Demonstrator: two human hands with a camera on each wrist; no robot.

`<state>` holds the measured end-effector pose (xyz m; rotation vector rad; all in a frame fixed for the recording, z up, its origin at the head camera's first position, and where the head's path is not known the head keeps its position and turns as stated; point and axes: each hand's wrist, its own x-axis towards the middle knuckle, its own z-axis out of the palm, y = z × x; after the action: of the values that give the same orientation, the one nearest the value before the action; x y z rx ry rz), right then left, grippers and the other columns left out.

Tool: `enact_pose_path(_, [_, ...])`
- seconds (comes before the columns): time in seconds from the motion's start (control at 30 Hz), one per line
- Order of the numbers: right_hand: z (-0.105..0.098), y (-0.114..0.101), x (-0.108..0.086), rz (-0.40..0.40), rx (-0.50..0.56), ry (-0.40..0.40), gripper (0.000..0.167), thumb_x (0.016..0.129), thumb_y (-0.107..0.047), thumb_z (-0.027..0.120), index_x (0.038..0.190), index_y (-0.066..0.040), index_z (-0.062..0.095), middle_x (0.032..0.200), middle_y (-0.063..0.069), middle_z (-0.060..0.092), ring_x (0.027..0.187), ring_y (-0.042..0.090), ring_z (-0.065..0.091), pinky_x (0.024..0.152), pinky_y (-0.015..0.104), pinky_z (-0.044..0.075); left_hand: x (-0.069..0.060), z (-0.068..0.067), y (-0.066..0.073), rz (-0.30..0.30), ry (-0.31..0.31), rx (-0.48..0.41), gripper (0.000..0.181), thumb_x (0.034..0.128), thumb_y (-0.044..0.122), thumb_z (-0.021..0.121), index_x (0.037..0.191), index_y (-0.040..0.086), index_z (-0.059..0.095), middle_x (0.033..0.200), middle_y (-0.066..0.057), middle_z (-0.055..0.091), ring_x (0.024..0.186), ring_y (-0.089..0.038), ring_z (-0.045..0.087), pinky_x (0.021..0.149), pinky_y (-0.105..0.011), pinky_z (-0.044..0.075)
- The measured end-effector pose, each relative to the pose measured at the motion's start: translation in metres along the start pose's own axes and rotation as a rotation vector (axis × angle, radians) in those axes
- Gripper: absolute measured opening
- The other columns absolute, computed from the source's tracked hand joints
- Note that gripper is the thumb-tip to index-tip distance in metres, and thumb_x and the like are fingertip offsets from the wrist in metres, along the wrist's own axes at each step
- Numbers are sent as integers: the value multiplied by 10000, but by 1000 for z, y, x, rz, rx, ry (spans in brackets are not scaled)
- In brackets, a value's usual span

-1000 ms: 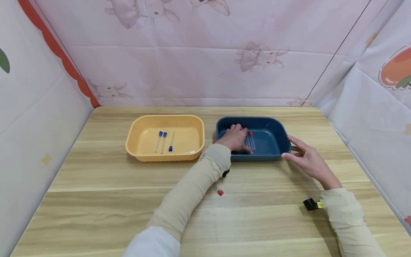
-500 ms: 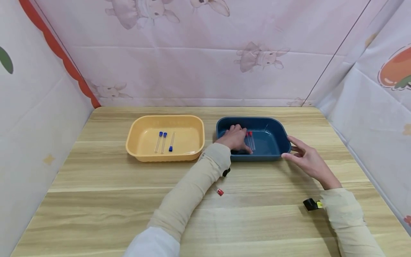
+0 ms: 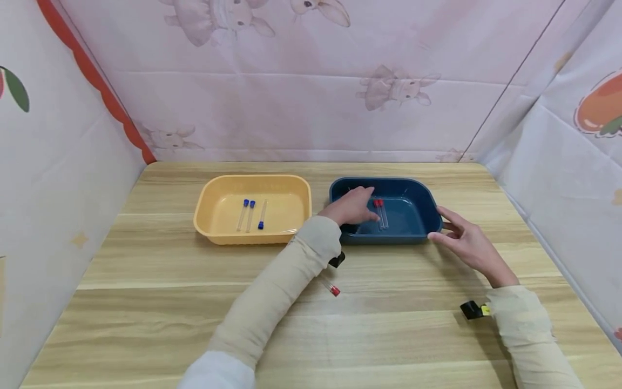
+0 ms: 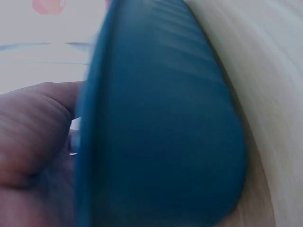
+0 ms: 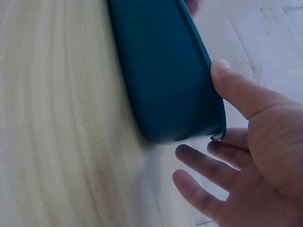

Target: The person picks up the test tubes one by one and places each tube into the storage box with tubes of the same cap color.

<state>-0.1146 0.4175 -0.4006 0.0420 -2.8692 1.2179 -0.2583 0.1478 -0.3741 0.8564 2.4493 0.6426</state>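
Note:
My left hand (image 3: 353, 206) is over the left part of the dark blue basin (image 3: 405, 208), thumb and fingers spread apart, with no tube visible in it. Beside its thumb, two red-capped test tubes (image 3: 381, 216) lie side by side on the basin floor. In the left wrist view the basin wall (image 4: 161, 118) hides most of that hand's fingers. At the basin's right end, my right hand (image 3: 464, 246) touches the rim with thumb and fingertips. The right wrist view shows its thumb (image 5: 232, 82) against the rim and the lower fingers extended, free of the basin.
A yellow basin (image 3: 200, 219) to the left holds several blue-capped test tubes (image 3: 250, 216). Another red-capped test tube (image 3: 332, 289) lies on the wooden table (image 3: 389, 335), partly under the left sleeve. Printed cloth walls (image 3: 311, 119) border the table at the back and sides.
My left hand has lifted slightly and drawn back left from the tubes in the blue basin; both red caps now show fully. The right hand stays at the basin's end.

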Motion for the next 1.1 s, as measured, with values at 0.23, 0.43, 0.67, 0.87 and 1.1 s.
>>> enact_pose_path(0.23, [-1,-2,1,-1,8,-12,748,991,-248,732,1597,-23,357,1576,300,382,1250,509,569,810,21,443,-24,-7,-1,46,98,-71,810,1013,391,676,1644,97,261,1601,-82,416,1452,-218,405,1183,-382,366])
enact_pose_path(0.43, [-1,1,2,-8,-6,-13,746,987,-204,735,1594,-4,350,1563,325,383,1227,507,585,786,14,444,-60,-11,-2,43,182,-131,805,1022,428,647,1648,109,255,1661,-90,320,1509,-237,316,1213,-426,316])
enact_pose_path(0.67, [-2,-1,0,-11,-5,-18,747,990,-225,733,1594,-8,353,1565,326,378,1232,534,568,787,15,442,-95,-9,-8,50,242,-182,809,1026,443,634,1657,136,232,1678,-71,277,1510,-232,319,1206,-431,329])
enact_pose_path(0.87, [-2,0,-1,-6,7,-24,739,1002,-252,716,1602,-25,348,1566,298,398,1242,503,565,807,36,463,-122,-3,-13,46,266,-217,799,1021,426,652,1652,140,253,1655,-74,312,1480,-233,351,1190,-446,356])
enact_pose_path(1.1, [-3,0,0,0,21,-43,758,1001,-245,719,1611,-28,325,1570,314,380,1260,506,554,806,35,460,-148,6,-21,49,284,-207,801,1011,423,671,1643,128,278,1659,-88,307,1486,-241,335,1192,-460,347])
